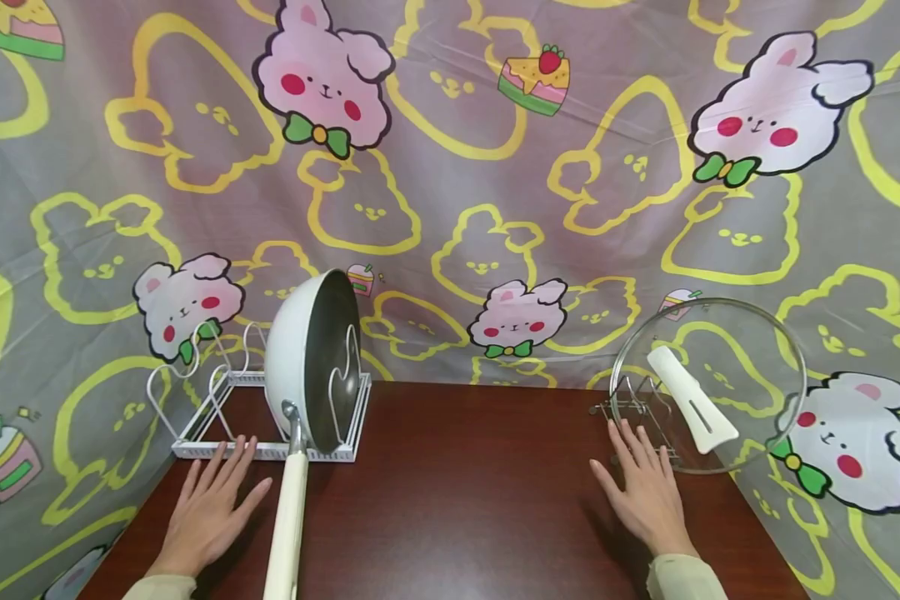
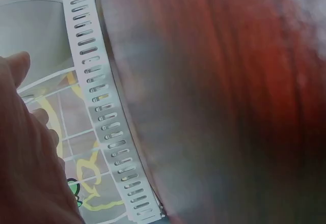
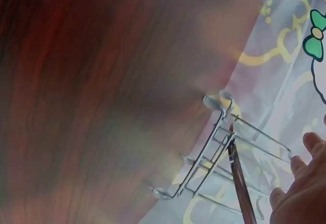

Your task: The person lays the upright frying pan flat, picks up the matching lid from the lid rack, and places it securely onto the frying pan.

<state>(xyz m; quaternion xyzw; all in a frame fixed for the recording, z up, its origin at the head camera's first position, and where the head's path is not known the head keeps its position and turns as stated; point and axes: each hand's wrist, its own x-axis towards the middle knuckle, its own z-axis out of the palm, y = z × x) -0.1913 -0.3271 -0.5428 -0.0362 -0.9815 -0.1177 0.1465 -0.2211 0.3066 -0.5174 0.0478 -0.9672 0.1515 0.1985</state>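
Observation:
My left hand (image 1: 212,510) lies with spread fingers at the table's left, fingertips close to the front rail of a white dish rack (image 1: 270,452). A white frying pan (image 1: 285,358) with a dark inside stands on edge in that rack, its cream handle (image 1: 288,517) pointing toward me, right of the left hand. On the right side my right hand (image 1: 645,496) is flat with straight fingers and holds nothing. Just beyond its fingertips a glass lid (image 1: 765,400) with a cream handle (image 1: 692,400) stands upright in a small wire stand (image 1: 630,408).
The dark red-brown wooden table (image 1: 465,483) stretches between the two racks. Behind it and at both sides hangs a grey-pink curtain (image 1: 450,183) printed with bunnies and yellow outlines. The pan's handle reaches out to the front edge of the head view.

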